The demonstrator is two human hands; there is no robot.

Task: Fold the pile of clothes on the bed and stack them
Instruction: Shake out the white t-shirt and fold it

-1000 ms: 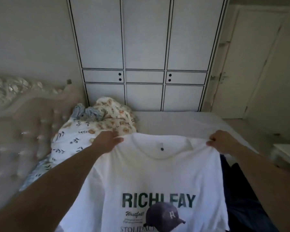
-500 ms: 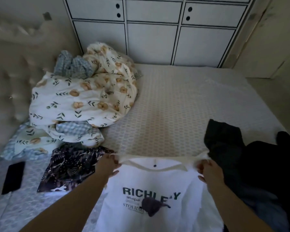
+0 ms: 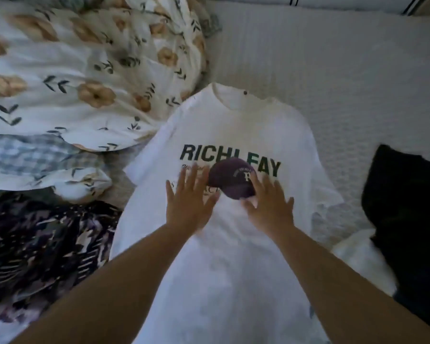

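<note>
White T-shirt (image 3: 236, 135) lies spread face up on the bed (image 3: 333, 83), and both palms press flat on its chest print with fingers straight and spread, the left hand (image 3: 189, 202) beside the right hand (image 3: 268, 204). A flowered quilt (image 3: 80, 78) is bunched at its left, touching the shoulder, with a dark patterned garment (image 3: 40, 247) nearer the person. Dark clothes (image 3: 407, 207) lie at its right.
</note>
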